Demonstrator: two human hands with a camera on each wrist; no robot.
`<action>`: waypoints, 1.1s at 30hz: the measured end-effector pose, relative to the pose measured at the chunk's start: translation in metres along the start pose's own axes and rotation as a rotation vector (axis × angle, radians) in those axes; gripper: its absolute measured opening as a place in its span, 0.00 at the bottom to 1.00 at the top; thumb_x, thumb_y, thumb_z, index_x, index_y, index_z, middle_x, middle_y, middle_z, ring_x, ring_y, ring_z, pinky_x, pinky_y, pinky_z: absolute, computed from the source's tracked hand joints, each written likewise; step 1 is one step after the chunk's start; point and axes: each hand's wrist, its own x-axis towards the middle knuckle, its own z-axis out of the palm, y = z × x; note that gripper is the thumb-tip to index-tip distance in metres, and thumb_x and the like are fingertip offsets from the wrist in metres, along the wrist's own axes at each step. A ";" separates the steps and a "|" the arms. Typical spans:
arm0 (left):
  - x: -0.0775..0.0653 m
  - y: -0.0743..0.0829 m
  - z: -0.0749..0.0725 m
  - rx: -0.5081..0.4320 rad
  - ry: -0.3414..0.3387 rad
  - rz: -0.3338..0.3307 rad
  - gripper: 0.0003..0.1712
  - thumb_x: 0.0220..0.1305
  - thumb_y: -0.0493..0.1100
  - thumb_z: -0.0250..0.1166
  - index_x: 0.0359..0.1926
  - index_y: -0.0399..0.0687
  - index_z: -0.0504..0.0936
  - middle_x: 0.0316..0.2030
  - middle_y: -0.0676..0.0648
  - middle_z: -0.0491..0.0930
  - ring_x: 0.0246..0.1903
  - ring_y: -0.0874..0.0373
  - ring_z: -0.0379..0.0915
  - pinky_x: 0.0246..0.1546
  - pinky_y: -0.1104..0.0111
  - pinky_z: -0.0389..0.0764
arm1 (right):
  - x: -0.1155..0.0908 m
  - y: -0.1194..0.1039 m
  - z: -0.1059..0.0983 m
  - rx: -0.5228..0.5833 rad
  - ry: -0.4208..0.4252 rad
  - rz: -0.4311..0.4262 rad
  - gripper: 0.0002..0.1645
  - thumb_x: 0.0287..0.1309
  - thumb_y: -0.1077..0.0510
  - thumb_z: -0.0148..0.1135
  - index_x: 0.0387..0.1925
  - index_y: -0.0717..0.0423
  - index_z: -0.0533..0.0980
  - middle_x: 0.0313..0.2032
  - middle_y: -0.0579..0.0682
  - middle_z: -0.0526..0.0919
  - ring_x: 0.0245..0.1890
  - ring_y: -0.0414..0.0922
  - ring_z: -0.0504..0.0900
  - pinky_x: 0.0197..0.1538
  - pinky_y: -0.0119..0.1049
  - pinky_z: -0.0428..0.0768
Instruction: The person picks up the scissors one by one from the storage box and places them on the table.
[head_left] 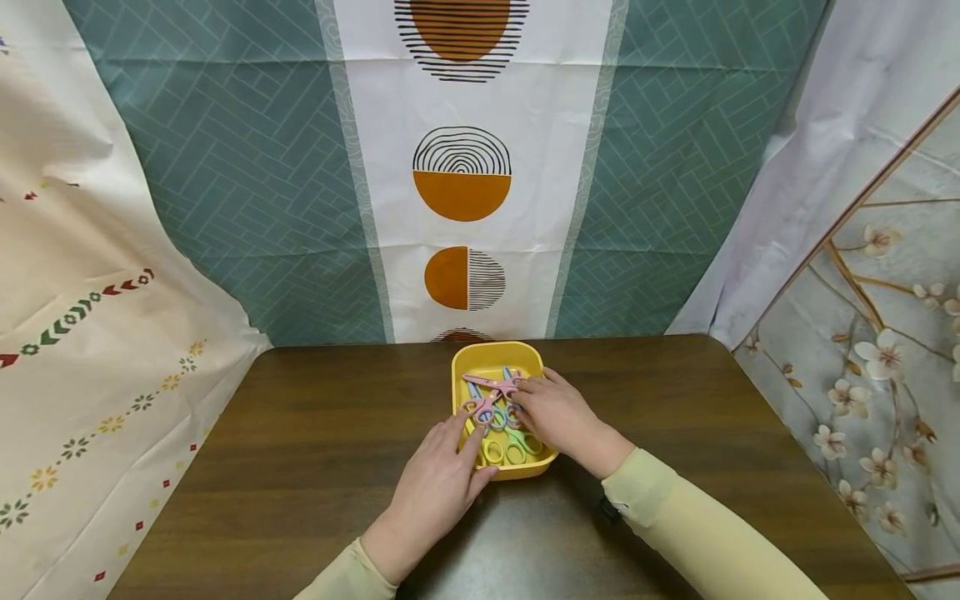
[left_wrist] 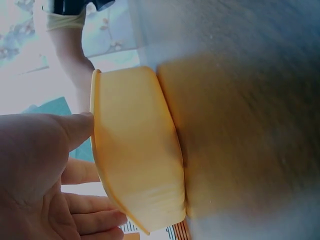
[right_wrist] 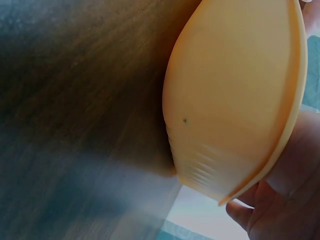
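A yellow plastic bin (head_left: 458, 367) sits on the table with several small scissors in it. Pink scissors (head_left: 486, 382) lie on top, near the far end; blue blades and pink, blue and purple finger loops overlap below them. Green-handled scissors (head_left: 515, 452) and yellow-handled scissors (head_left: 492, 452) are at the near end. My left hand (head_left: 435, 475) rests at the bin's left near rim with its fingers extended. Over the right rim reaches my right hand (head_left: 558, 412), fingertips at the pink loops; whether they pinch them I cannot tell.
The dark wooden table (head_left: 337, 467) extends to both sides of the bin. A patterned curtain (head_left: 247, 167) hangs along the table's far edge. Cream cloth (head_left: 97, 333) hangs at the left, and a floral cloth (head_left: 862, 400) at the right.
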 end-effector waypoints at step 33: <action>0.000 -0.005 -0.001 0.086 0.091 -0.020 0.42 0.70 0.64 0.76 0.61 0.28 0.84 0.61 0.31 0.84 0.60 0.40 0.84 0.65 0.53 0.83 | 0.010 -0.005 0.007 0.069 0.081 0.064 0.05 0.66 0.53 0.81 0.41 0.48 0.94 0.40 0.45 0.93 0.46 0.45 0.90 0.76 0.56 0.74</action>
